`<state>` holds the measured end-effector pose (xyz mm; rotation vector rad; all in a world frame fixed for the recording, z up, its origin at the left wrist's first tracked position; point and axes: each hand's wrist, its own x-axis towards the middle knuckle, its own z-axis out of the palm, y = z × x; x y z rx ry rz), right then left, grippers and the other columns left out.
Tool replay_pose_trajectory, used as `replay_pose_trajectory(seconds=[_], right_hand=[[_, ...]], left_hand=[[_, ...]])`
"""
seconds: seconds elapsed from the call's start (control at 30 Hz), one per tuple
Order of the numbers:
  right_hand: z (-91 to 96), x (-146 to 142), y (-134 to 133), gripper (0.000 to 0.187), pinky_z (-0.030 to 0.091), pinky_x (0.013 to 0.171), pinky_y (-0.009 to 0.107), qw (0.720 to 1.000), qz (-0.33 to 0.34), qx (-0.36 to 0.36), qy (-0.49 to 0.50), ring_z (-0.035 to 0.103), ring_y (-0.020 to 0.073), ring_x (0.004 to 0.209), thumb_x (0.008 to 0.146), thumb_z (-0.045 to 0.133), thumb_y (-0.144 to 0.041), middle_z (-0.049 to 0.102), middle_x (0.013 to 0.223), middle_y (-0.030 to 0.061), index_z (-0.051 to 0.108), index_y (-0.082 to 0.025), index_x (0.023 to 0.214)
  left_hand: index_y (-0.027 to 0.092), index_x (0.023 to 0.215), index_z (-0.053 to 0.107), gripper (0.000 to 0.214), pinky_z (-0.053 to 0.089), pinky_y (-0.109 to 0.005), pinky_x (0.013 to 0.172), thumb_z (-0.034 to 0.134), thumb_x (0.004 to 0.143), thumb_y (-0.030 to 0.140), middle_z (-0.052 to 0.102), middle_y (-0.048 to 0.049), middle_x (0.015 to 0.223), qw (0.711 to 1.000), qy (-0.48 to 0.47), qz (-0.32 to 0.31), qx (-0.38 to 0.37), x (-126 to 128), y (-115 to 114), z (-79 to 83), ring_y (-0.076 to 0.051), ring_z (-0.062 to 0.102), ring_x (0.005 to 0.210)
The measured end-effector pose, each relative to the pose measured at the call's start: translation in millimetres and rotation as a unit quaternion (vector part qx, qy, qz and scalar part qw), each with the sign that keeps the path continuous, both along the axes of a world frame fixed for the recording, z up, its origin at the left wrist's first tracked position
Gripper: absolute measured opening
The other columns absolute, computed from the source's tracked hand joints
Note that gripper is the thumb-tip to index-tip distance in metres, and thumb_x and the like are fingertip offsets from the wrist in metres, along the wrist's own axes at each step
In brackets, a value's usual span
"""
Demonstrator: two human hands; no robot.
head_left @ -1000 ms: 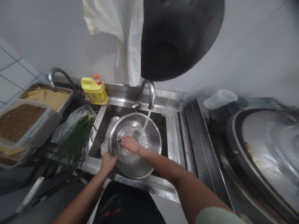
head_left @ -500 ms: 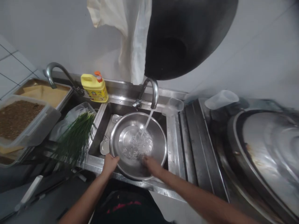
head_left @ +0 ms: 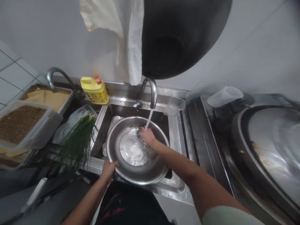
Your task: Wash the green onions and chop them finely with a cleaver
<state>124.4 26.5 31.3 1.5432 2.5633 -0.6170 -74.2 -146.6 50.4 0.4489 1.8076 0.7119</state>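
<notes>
- Gripping (head view): L hand [head_left: 109,170] clamped on rim of basin [head_left: 140,174], prob. to stop it shifting; basin in sink [head_left: 99,145] below tap [head_left: 153,90], prob. to catch water [head_left: 149,118].
- R hand [head_left: 147,135] apart from L, under tap, prob. to meet flow; blurred, can't tell if closed.

At the front edge of the sink [head_left: 175,135], the left hand [head_left: 108,170] is partly hidden by the basin [head_left: 138,174]. The right hand [head_left: 148,136] is blurred. At the back left corner, print on the yellow jug [head_left: 95,91] cannot be read. The wok [head_left: 182,37] is cut off above.
</notes>
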Motion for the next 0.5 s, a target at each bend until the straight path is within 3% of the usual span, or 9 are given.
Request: replay_pose_trajectory(seconds=[0.13, 0.27, 0.37, 0.5], right_hand=[[-12.2, 13.7, -64.3, 0.020, 0.045, 0.070, 0.035, 0.993, 0.048, -0.061, -0.093, 0.057, 0.0262, 0.085, 0.071, 0.045, -0.002, 0.061, 0.086, 0.0210, 0.061, -0.004, 0.083], [-12.2, -22.3, -113.2, 0.011, 0.045, 0.066, 0.025, 0.974, 0.177, -0.128, -0.059, 0.059, 0.0190, 0.076, 0.066, 0.060, -0.017, 0.064, 0.078, 0.0072, 0.063, -0.015, 0.076], [-8.4, -61.9, -101.8, 0.026, 0.043, 0.070, 0.021, 0.968, 0.227, -0.099, 0.025, 0.056, 0.0144, 0.083, 0.072, 0.057, -0.032, 0.062, 0.093, 0.0028, 0.057, -0.019, 0.094], [-12.9, -75.9, -36.7, 0.025, 0.040, 0.079, 0.027, 0.991, 0.123, -0.036, 0.025, 0.048, 0.0174, 0.100, 0.084, 0.038, -0.020, 0.052, 0.111, 0.0115, 0.049, -0.013, 0.105]], left_hand=[[0.014, 0.044, 0.047, 0.009, 0.029, -0.020, 0.029, 0.050, 0.052, 0.015, 0.040, 0.0031, 0.033, 1.000, -0.027, -0.006, -0.010, 1.8, 4.3, -0.4, -0.009, 0.037, 0.030], [0.013, 0.044, 0.048, 0.007, 0.028, -0.019, 0.027, 0.050, 0.051, 0.015, 0.040, 0.0031, 0.033, 0.999, -0.031, -0.011, -0.017, 2.4, 8.6, -0.3, -0.008, 0.036, 0.028], [0.013, 0.045, 0.048, 0.006, 0.026, -0.019, 0.027, 0.049, 0.051, 0.015, 0.039, 0.0036, 0.033, 1.000, -0.024, -0.013, -0.010, 2.5, 4.7, -2.2, -0.007, 0.034, 0.028], [0.014, 0.044, 0.046, 0.008, 0.028, -0.019, 0.028, 0.050, 0.052, 0.016, 0.038, 0.0040, 0.033, 1.000, -0.005, 0.010, -0.027, 1.0, -6.7, -5.1, -0.007, 0.035, 0.028]])
